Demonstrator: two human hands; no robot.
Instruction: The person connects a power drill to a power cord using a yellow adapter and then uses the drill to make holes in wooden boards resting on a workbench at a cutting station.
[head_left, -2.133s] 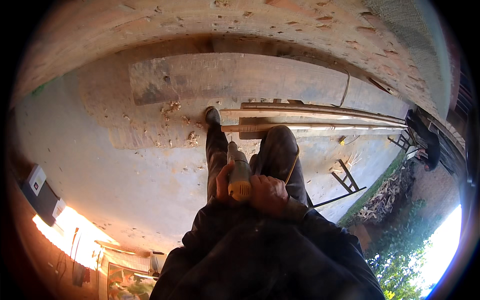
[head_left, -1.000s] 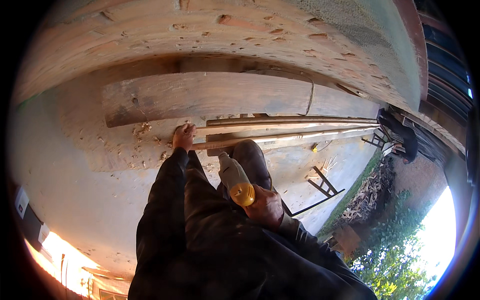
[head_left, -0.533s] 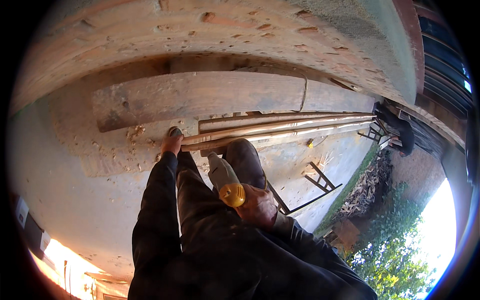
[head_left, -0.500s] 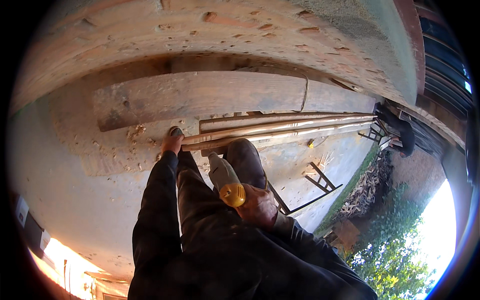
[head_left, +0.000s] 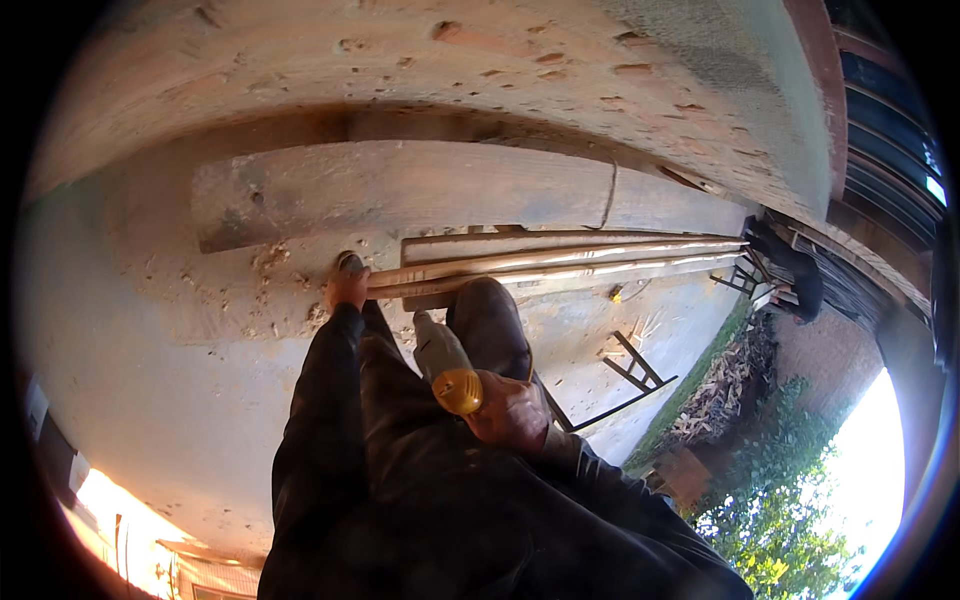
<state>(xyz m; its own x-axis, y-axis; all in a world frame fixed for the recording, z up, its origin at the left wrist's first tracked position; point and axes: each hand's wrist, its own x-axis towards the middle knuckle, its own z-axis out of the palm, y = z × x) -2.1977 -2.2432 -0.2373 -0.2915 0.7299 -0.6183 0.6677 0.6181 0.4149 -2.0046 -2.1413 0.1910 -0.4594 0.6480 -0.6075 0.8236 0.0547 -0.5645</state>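
Observation:
My left hand (head_left: 347, 287) is closed around the near end of a long, thin wooden strip (head_left: 440, 269). A second pale strip (head_left: 560, 274) lies alongside it. In my right hand (head_left: 512, 411) is a power tool (head_left: 442, 350) with a grey body and a yellow vented rear end, drill-like in shape. Its front points toward the strips and a short dark block (head_left: 428, 301) under them; whether it touches them I cannot tell. My bent knee (head_left: 488, 318) presses close to the strips, just right of the tool.
A wide plank (head_left: 400, 190) with a cord looped over it lies beyond the strips, along a rough wall (head_left: 450, 60). At the far right another person (head_left: 795, 270) bends near the strips' far end. A dark metal frame (head_left: 635, 365) and a wood-scrap pile (head_left: 728, 385) lie right.
The whole view has shifted slightly. The power tool sits a touch lower and farther left. Both hands keep their grip, and the strips lie much as before.

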